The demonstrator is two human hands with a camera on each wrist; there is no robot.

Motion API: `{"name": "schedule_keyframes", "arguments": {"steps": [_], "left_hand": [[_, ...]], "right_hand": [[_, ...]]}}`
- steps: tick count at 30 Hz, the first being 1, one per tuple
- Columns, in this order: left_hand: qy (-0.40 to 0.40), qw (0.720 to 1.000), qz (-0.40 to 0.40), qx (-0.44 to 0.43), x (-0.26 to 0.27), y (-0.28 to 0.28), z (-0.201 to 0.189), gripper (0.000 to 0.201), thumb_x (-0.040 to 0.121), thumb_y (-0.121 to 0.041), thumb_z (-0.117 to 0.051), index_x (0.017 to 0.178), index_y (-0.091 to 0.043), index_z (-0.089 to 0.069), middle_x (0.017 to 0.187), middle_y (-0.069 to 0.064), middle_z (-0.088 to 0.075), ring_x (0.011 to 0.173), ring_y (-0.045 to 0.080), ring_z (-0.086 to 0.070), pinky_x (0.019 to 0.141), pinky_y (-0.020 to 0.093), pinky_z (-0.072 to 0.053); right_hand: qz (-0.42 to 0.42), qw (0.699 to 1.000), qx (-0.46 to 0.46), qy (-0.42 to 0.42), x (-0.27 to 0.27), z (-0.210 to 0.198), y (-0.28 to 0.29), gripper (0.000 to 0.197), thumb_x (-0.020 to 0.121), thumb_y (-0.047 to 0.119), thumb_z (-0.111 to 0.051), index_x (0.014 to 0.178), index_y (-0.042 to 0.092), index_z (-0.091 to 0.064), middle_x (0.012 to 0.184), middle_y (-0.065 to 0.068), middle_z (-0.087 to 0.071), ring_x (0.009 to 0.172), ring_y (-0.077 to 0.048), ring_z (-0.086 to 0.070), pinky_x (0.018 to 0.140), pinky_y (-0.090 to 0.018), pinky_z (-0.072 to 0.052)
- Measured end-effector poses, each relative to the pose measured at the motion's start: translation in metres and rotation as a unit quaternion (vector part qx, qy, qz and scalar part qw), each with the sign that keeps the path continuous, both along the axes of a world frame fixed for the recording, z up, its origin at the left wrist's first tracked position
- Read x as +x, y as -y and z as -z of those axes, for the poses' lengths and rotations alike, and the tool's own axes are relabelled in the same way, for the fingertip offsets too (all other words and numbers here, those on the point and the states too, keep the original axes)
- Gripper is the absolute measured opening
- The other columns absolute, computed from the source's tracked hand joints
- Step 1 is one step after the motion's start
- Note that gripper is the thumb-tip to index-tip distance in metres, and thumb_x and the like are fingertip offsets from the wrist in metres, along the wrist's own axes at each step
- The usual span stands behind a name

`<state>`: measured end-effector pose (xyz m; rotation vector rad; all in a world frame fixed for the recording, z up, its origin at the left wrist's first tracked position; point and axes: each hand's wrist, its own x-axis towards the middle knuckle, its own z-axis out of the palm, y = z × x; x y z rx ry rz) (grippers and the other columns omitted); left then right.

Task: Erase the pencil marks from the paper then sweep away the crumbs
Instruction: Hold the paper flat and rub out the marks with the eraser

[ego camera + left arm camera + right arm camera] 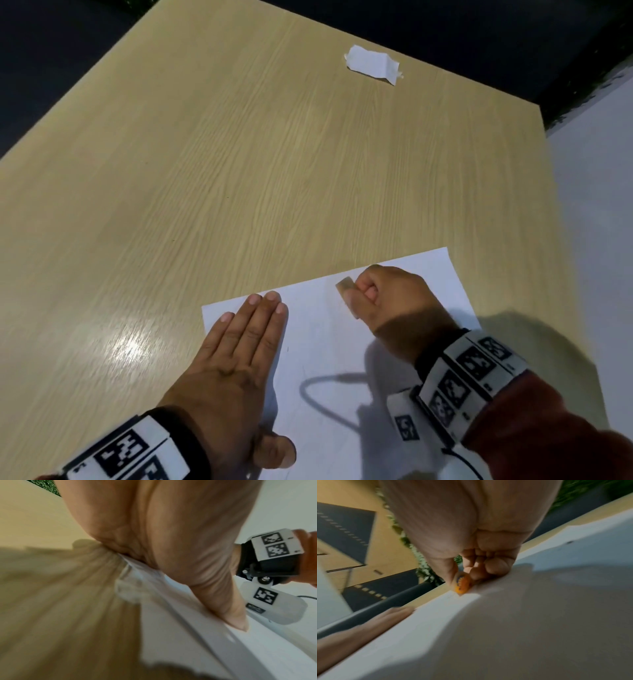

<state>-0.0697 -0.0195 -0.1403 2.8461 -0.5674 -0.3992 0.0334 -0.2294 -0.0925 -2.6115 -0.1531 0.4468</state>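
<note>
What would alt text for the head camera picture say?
A right hand pinches a small eraser against a white sheet of paper on a wooden table, while the left hand lies flat on the sheet. A small paper scrap sits far off.

Right hand (476, 536) pinching orange eraser (462, 584), apparently touching paper (539, 628).

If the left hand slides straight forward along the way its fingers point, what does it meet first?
The left hand lies flat on the paper, fingertips near its far edge. Ahead is only bare table; the small paper scrap seems off to the right of that line, so the way looks free.
</note>
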Motion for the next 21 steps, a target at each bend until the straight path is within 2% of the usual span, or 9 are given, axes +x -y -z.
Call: {"name": "schedule_keyframes", "arguments": {"steps": [3,5,7,8,10,13,16,18,21], "left_hand": [[-0.003,1.000,0.000,-0.001,0.000,0.000,0.000,0.127,0.040,-0.064,-0.062,0.142,0.007,-0.033,0.152,0.020,-0.028,0.138,0.033,-0.032,0.104,0.045,-0.023],[-0.006,1.000,-0.001,-0.005,0.000,0.000,0.000,0.135,0.038,-0.075,-0.061,0.142,0.006,-0.033,0.152,0.019,-0.029,0.138,0.033,-0.031,0.104,0.045,-0.023],[-0.012,1.000,0.001,-0.001,0.000,0.000,0.000,0.135,0.037,-0.073,-0.063,0.142,0.006,-0.033,0.152,0.019,-0.029,0.138,0.033,-0.031,0.104,0.045,-0.024],[-0.009,1.000,0.003,0.001,0.001,0.000,-0.001,0.132,0.038,-0.069,-0.064,0.143,0.006,-0.032,0.152,0.019,-0.028,0.138,0.033,-0.031,0.104,0.045,-0.024],[-0.002,1.000,0.000,0.003,0.001,-0.001,-0.001,0.124,0.042,-0.060,-0.059,0.143,0.006,-0.032,0.152,0.020,-0.028,0.137,0.033,-0.032,0.104,0.045,-0.023],[-0.010,1.000,0.001,0.006,0.001,-0.001,-0.001,0.129,0.039,-0.064,-0.061,0.143,0.006,-0.031,0.152,0.020,-0.028,0.139,0.033,-0.030,0.104,0.045,-0.023],[-0.015,1.000,0.003,-0.001,0.000,0.000,0.000,0.135,0.038,-0.073,-0.059,0.143,0.006,-0.031,0.152,0.019,-0.028,0.139,0.031,-0.028,0.104,0.045,-0.023],[-0.017,1.000,0.002,-0.006,0.001,-0.001,0.000,0.133,0.042,-0.077,-0.055,0.143,0.006,-0.031,0.152,0.019,-0.028,0.140,0.031,-0.026,0.105,0.045,-0.022],[-0.010,1.000,0.001,0.000,0.001,-0.001,-0.002,0.120,0.047,-0.065,-0.052,0.142,0.006,-0.032,0.151,0.019,-0.030,0.139,0.030,-0.027,0.103,0.045,-0.023]], "right_hand": [[-0.001,1.000,-0.007,0.024,0.000,0.002,0.001,0.039,0.092,0.046,-0.049,0.070,0.013,-0.052,0.071,-0.001,-0.058,0.071,-0.021,-0.053,0.070,-0.035,-0.046],[-0.093,0.996,0.005,-0.001,-0.023,0.003,-0.015,0.036,0.091,0.047,-0.050,0.073,0.017,-0.054,0.072,0.001,-0.055,0.072,-0.020,-0.051,0.071,-0.034,-0.045],[-0.178,0.984,0.031,0.003,-0.043,0.004,-0.024,0.033,0.092,0.045,-0.049,0.075,0.017,-0.054,0.073,0.002,-0.050,0.071,-0.019,-0.048,0.072,-0.035,-0.044],[-0.179,0.983,0.021,0.011,-0.041,0.005,-0.021,0.034,0.093,0.045,-0.048,0.077,0.016,-0.055,0.075,0.000,-0.051,0.072,-0.020,-0.048,0.073,-0.035,-0.044],[-0.116,0.993,-0.017,0.010,-0.023,0.005,-0.009,0.036,0.093,0.046,-0.047,0.079,0.015,-0.056,0.079,-0.001,-0.055,0.076,-0.020,-0.049,0.075,-0.033,-0.042],[-0.037,0.998,-0.042,0.012,-0.003,0.000,0.003,0.038,0.093,0.047,-0.046,0.068,0.018,-0.045,0.070,0.002,-0.049,0.069,-0.017,-0.045,0.067,-0.030,-0.037],[-0.092,0.995,-0.038,-0.004,-0.022,-0.004,-0.021,0.034,0.093,0.048,-0.044,0.078,0.019,-0.052,0.081,-0.004,-0.058,0.078,-0.024,-0.053,0.073,-0.032,-0.044],[-0.151,0.988,-0.007,-0.032,-0.038,-0.006,-0.037,0.032,0.093,0.047,-0.043,0.080,0.019,-0.052,0.083,-0.003,-0.057,0.082,-0.024,-0.054,0.077,-0.034,-0.045],[-0.108,0.994,-0.026,-0.023,-0.027,-0.002,-0.026,0.036,0.093,0.050,-0.043,0.081,0.017,-0.054,0.086,-0.002,-0.059,0.084,-0.023,-0.055,0.079,-0.034,-0.046]]}}
